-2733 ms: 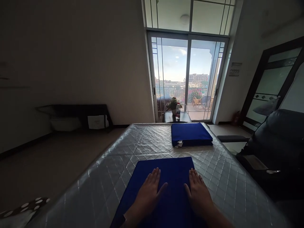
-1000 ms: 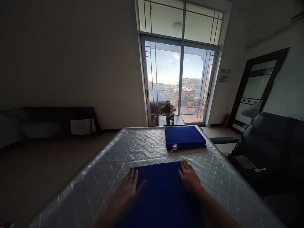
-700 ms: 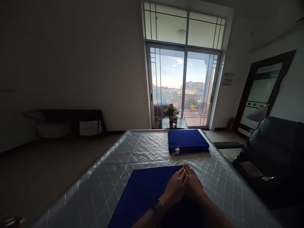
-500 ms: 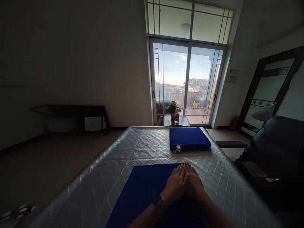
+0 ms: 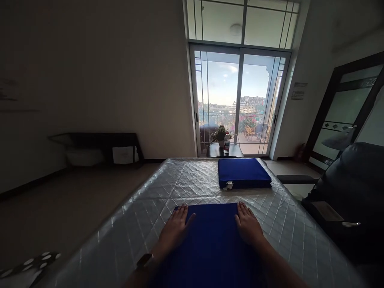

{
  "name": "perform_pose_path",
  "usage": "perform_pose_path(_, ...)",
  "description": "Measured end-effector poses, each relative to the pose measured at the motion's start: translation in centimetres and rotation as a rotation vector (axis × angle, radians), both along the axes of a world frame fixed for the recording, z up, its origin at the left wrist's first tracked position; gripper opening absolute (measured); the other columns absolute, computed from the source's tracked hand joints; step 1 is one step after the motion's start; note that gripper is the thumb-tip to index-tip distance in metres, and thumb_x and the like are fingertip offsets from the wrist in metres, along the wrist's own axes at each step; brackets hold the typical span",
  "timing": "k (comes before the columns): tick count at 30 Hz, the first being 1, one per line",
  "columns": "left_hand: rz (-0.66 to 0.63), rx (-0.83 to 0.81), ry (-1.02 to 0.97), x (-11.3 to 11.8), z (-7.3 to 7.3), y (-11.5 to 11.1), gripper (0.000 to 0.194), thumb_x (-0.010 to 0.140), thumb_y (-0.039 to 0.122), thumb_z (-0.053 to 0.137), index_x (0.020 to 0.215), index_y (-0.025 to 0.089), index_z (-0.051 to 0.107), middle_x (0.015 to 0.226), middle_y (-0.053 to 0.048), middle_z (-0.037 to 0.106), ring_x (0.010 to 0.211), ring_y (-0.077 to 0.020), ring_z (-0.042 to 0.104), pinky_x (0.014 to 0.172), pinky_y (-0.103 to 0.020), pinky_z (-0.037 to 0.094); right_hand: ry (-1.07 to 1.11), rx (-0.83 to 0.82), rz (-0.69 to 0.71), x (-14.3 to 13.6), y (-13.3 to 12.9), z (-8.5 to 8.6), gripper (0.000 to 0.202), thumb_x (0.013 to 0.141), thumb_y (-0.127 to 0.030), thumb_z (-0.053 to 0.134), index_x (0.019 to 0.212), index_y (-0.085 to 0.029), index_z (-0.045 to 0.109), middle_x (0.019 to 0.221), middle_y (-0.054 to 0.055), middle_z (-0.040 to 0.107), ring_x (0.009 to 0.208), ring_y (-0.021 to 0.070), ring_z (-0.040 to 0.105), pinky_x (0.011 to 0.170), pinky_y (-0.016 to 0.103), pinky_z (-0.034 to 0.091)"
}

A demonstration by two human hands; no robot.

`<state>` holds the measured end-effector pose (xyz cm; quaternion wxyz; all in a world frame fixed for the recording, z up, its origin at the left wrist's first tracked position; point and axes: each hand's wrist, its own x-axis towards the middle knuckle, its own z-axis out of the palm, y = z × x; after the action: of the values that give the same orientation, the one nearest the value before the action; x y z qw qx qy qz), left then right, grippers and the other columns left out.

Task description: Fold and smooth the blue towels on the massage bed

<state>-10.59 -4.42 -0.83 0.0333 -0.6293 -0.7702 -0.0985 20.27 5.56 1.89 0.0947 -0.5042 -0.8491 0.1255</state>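
Note:
A blue cloth (image 5: 214, 240) lies flat on the silver quilted cover (image 5: 129, 236), close to me. My left hand (image 5: 177, 226) rests flat on its far left corner, fingers stretched forward and thumb apart; a dark watch is on that wrist. On the far right corner lies my right hand (image 5: 249, 224), palm down with its fingers extended and thumb apart. Neither hand grips anything. Beyond them sits a folded blue stack (image 5: 243, 173) with small white tags at its front edge.
Past the far edge, a small dark table (image 5: 214, 151) holds a potted plant (image 5: 221, 135) and a bottle (image 5: 226, 143). A dark armchair (image 5: 360, 192) stands at the right. Low at the left wall is a black rack (image 5: 102, 140).
My left hand has slid left from beside my right hand to the cloth's left corner. My right hand stays near the right corner, now separate. The view has shifted slightly.

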Motion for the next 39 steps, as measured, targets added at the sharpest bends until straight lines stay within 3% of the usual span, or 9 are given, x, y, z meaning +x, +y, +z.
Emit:
perform_pose_path(5, 0.054, -0.003, -0.09, -1.4, -0.2, -0.3, 0.08, 0.107, 0.059, 0.026, 0.162, 0.001, 0.033, 0.171, -0.023, 0.034, 0.162, -0.0339, 0.029, 0.132, -0.055, 0.029, -0.002, 0.0, -0.01, -0.1, 0.1, -0.1, 0.071, 0.104, -0.04, 0.018, 0.166, -0.007, 0.025, 0.176, 0.009, 0.023, 0.165, 0.0175, 0.015, 0.135, 0.039, 0.015)
perform_pose_path(12, 0.041, 0.023, -0.061, -1.1, -0.4, -0.3, 0.082, 0.106, 0.061, 0.023, 0.16, 0.001, 0.039, 0.17, -0.022, 0.036, 0.16, -0.0327, 0.033, 0.133, -0.051, 0.031, -0.021, -0.002, -0.017, -0.2, 0.0, 0.1, 0.071, 0.104, -0.041, 0.017, 0.166, -0.007, 0.025, 0.176, 0.009, 0.022, 0.165, 0.0174, 0.014, 0.135, 0.038, 0.014)
perform_pose_path(19, 0.053, 0.006, -0.098, -0.8, 0.0, -0.5, 0.087, 0.104, 0.064, 0.02, 0.162, -0.001, 0.032, 0.172, -0.02, 0.031, 0.162, -0.032, 0.028, 0.134, -0.052, 0.027, -0.018, -0.019, -0.024, -0.2, -0.5, 0.7, 0.073, 0.105, -0.043, 0.015, 0.167, -0.005, 0.021, 0.178, 0.01, 0.019, 0.165, 0.0189, 0.012, 0.135, 0.037, 0.012)
perform_pose_path(26, 0.039, 0.022, -0.035, -1.0, -0.5, 0.0, 0.084, 0.104, 0.061, 0.026, 0.159, -0.001, 0.038, 0.169, -0.023, 0.036, 0.16, -0.033, 0.032, 0.132, -0.052, 0.031, -0.037, -0.048, -0.012, -0.3, -1.2, 1.7, 0.074, 0.104, -0.043, 0.018, 0.166, -0.002, 0.023, 0.177, 0.014, 0.019, 0.166, 0.0215, 0.012, 0.136, 0.039, 0.012)
perform_pose_path(33, 0.012, 0.034, -0.027, -1.4, -0.8, 0.0, 0.084, 0.104, 0.061, 0.027, 0.159, -0.001, 0.039, 0.169, -0.024, 0.035, 0.16, -0.0339, 0.032, 0.132, -0.052, 0.03, 0.026, -0.074, -0.02, 0.3, -3.2, 1.2, 0.077, 0.105, -0.052, 0.017, 0.166, -0.006, 0.024, 0.177, 0.012, 0.018, 0.165, 0.0207, 0.012, 0.136, 0.04, 0.012)
perform_pose_path(39, 0.02, 0.017, -0.009, -1.7, -2.0, 0.2, 0.085, 0.103, 0.061, 0.022, 0.159, -0.001, 0.039, 0.17, -0.021, 0.035, 0.161, -0.0324, 0.031, 0.133, -0.05, 0.028, 0.057, -0.063, -0.025, 0.2, -3.3, 1.2, 0.075, 0.105, -0.048, 0.02, 0.165, -0.003, 0.024, 0.176, 0.014, 0.02, 0.165, 0.022, 0.013, 0.136, 0.041, 0.013)
